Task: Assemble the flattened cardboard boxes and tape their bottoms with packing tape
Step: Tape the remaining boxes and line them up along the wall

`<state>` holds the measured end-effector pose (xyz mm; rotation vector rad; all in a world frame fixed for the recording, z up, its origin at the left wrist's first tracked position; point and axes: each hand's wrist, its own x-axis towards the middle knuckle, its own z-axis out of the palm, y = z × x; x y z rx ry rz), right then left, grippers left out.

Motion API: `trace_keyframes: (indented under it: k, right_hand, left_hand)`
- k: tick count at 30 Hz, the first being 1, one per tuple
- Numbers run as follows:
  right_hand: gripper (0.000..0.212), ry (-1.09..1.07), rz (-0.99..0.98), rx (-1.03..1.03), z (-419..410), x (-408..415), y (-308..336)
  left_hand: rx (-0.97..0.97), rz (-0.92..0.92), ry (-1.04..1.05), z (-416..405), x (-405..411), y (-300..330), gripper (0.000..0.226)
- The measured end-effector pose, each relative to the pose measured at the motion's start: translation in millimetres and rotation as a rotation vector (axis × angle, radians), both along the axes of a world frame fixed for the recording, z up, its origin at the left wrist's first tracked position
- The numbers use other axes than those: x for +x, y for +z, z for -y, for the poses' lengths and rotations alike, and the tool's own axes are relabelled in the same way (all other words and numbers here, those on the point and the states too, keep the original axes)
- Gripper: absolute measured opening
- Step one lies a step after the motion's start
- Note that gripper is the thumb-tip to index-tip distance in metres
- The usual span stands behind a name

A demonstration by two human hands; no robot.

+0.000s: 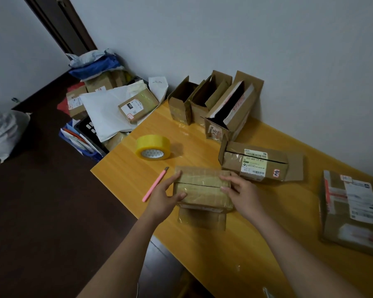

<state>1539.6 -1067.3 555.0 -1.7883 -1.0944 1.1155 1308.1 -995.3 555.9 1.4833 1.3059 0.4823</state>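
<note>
A small cardboard box (202, 190) stands on the yellow table (235, 244), its two flaps folded shut with a seam across the top. My left hand (166, 195) grips its left end, thumb on top and fingers on the side. My right hand (241, 191) holds the right end the same way. A roll of yellow packing tape (153, 147) lies behind and to the left of the box. A pink utility knife (155, 184) lies just left of my left hand.
Three assembled boxes (213, 104) stand open against the wall. A labelled box (258, 163) lies right behind the held one, and a larger labelled box (351, 211) sits at the far right. Parcels and bags (108, 100) are piled off the table's left end.
</note>
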Motion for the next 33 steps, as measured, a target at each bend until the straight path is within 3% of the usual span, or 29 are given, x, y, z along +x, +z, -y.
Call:
trace_keyframes:
  k: [5, 10, 16, 19, 23, 27, 33]
  right_hand:
    - [0.023, -0.066, -0.028, 0.048, 0.0, 0.5, -4.3]
    - [0.023, -0.106, 0.134, 0.138, -7.7, -3.2, -14.0]
    - [0.025, -0.137, 0.095, 0.170, -14.2, -3.9, -22.0]
    - [0.023, -0.174, 0.117, 0.118, -17.6, -5.8, -17.6]
    - [0.016, -0.163, 0.386, 0.038, -34.7, -15.1, -2.0]
    - [0.016, -0.100, 0.701, -0.063, -48.1, -30.8, 19.1]
    - [0.023, -0.026, 0.662, -0.040, -78.4, -49.3, 32.0]
  left_hand:
    - [0.085, -0.052, -0.006, 7.2, 2.1, -0.5, 0.059]
    - [0.094, -0.067, -0.024, -0.4, -1.7, -6.5, 0.058]
    - [0.063, -0.021, -0.025, -14.8, -5.1, -19.4, 0.057]
    - [0.068, -0.090, -0.097, -29.5, -8.3, -17.4, 0.062]
    - [0.021, -0.138, -0.176, -56.1, -11.0, -5.9, 0.071]
    - [0.134, -0.236, -0.308, -71.0, -8.5, 6.8, 0.070]
    - [0.168, -0.172, -0.463, -92.0, -12.1, 17.3, 0.068]
